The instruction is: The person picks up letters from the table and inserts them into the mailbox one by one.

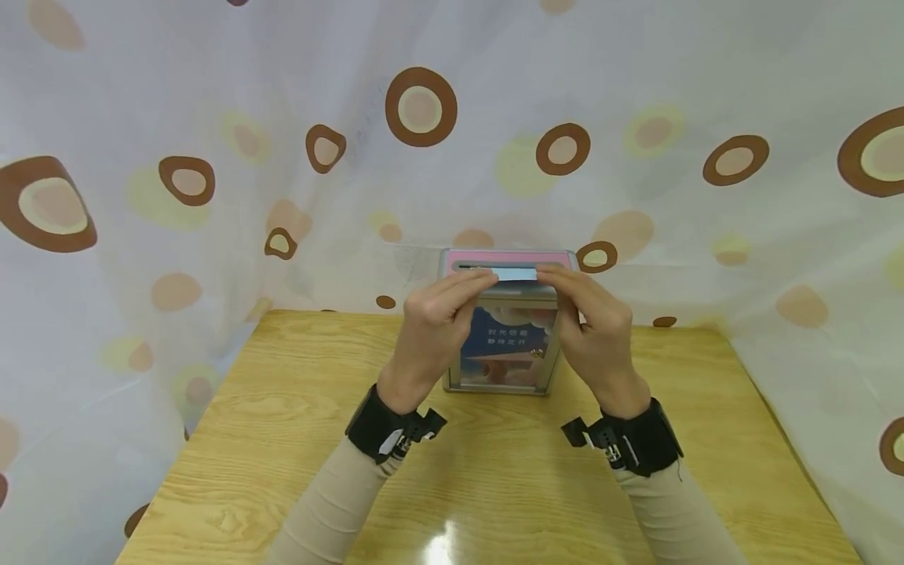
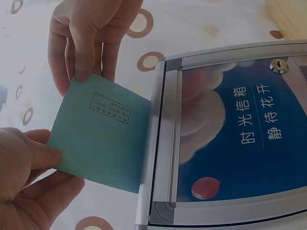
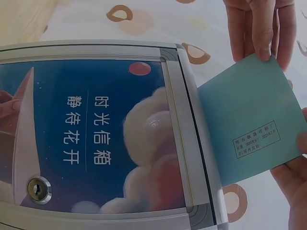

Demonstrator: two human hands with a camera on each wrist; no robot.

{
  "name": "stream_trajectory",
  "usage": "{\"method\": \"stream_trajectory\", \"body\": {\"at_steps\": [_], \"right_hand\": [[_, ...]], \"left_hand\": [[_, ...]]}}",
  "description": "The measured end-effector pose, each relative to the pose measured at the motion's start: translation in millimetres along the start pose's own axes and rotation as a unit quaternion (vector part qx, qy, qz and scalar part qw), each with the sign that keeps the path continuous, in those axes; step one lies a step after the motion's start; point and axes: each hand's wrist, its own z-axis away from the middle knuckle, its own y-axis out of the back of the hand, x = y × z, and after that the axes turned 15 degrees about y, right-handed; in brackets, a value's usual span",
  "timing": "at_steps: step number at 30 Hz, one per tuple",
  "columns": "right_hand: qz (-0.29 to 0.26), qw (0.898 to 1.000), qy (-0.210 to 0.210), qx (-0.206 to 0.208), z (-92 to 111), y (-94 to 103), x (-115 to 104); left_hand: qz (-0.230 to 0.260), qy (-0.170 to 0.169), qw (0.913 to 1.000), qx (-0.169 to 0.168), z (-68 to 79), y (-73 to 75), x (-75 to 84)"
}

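Note:
A light-blue envelope (image 1: 514,274) with a boxed block of small print stands at the slot in the top of a letter box (image 1: 501,353). Its far end is hidden past the top edge of the box in both wrist views. My left hand (image 1: 441,314) pinches one side of the envelope (image 2: 100,143) between thumb and fingers. On the opposite side, my right hand (image 1: 596,326) pinches it the same way. The box front (image 3: 81,134) carries a picture with white Chinese lettering and a small round key lock (image 3: 39,189).
The box stands on a wood-grain table (image 1: 494,486) near its back edge. Behind and along both sides hangs a pale curtain (image 1: 480,180) with brown ring patterns. Each wrist wears a black strap (image 1: 374,428) with a small camera mount.

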Motion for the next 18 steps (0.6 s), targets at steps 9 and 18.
{"method": "stream_trajectory", "body": {"at_steps": [9,18], "right_hand": [[-0.005,1.0,-0.02,0.003,1,-6.1,-3],[-0.013,0.999,-0.031,-0.005,6,-8.3,0]], "left_hand": [[-0.007,0.004,1.0,0.0,3.0,-1.2,-4.9],[-0.009,0.006,0.9999,-0.005,2.9,-6.5,-12.3]]}}
